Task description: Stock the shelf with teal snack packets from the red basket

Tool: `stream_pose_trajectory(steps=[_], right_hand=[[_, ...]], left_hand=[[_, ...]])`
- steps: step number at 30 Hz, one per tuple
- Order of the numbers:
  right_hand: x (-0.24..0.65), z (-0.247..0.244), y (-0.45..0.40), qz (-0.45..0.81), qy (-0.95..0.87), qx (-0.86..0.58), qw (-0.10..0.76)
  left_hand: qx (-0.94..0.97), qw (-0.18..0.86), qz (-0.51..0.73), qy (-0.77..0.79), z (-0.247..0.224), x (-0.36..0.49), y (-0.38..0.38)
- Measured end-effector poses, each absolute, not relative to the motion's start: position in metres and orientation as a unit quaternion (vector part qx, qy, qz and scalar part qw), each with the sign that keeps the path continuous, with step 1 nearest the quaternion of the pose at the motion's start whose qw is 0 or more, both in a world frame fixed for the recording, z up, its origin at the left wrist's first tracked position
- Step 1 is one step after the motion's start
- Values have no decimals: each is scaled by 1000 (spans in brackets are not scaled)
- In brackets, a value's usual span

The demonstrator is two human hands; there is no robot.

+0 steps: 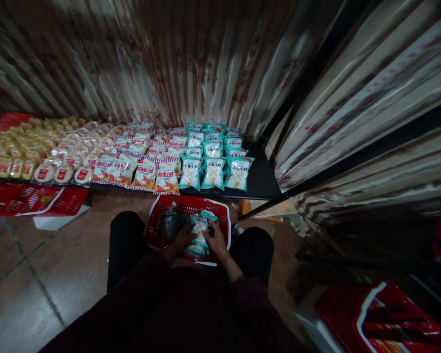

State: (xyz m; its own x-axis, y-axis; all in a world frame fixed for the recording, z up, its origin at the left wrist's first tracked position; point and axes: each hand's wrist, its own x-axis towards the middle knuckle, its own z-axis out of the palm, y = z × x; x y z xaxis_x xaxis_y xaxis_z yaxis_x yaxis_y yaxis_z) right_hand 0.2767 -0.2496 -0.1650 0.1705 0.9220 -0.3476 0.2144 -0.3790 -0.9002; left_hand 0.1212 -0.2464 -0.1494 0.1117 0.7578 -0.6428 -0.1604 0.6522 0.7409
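Note:
Between my legs is a red plastic basket (155,226) with several teal and white snack bags inside. My left hand (184,238) and my right hand (216,239) reach into it from both sides. Their fingers are closed on the edges of one teal and white snack bag (199,226), which faces up with its print showing. Other bags of the same kind lie under and beside it, partly hidden by my hands. On the black shelf (262,169) just beyond the basket, matching teal snack bags (213,172) stand in rows at the right end.
Left of the teal bags are orange and white snack bags (145,174), round wrapped cakes (63,172) and yellow packs (3,166). A patterned curtain (191,63) hangs behind. Another red basket (389,318) is at the lower right. A black post (316,181) slants beside the shelf.

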Motion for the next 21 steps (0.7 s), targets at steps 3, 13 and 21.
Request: stream_pose_trajectory(steps=[3, 13, 21], right_hand=[[277, -157, -253, 530, -297, -648, 459], [278, -98, -259, 667, -149, -503, 528], [282, -80, -261, 643, -191, -519, 529]], left_hand=[[251, 709, 338, 565, -139, 120, -245], [273, 734, 374, 497, -103, 141, -246], [470, 549, 344, 600, -77, 154, -243]])
